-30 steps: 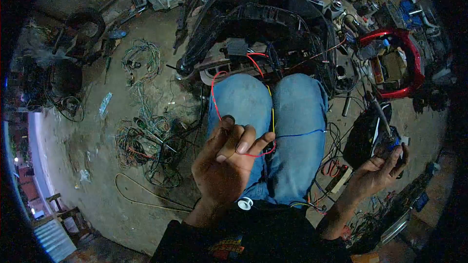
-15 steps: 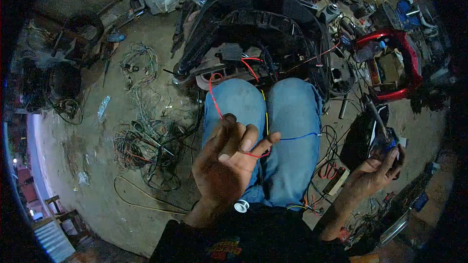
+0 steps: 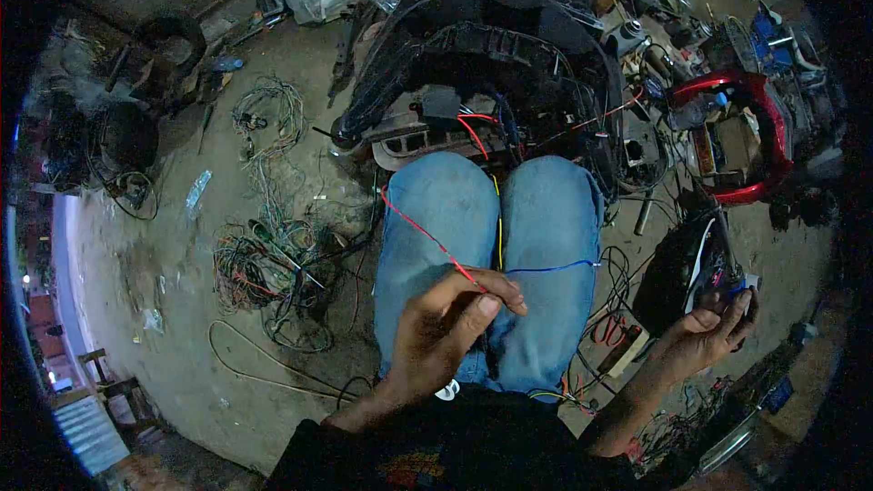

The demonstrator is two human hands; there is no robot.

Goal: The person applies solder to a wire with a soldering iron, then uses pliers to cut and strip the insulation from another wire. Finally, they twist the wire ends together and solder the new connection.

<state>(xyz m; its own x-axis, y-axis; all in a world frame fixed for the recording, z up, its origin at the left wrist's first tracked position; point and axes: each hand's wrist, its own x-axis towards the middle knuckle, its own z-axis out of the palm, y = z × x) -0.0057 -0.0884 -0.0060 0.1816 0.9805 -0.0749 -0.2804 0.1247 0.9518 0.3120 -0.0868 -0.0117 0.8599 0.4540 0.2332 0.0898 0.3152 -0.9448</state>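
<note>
1. Pinching the red wire [image 3: 440, 244], the left hand [image 3: 444, 327] has turned over from palm-up.
2. The wire now slants straighter from the left thigh's [image 3: 409, 277] outer edge.
3. The right hand [image 3: 705, 336] still grips a tool [image 3: 733, 288].

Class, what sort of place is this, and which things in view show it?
Probably a repair workshop: a tangle of wires lies on the floor, and a large black casing and red frame are in view.
</note>
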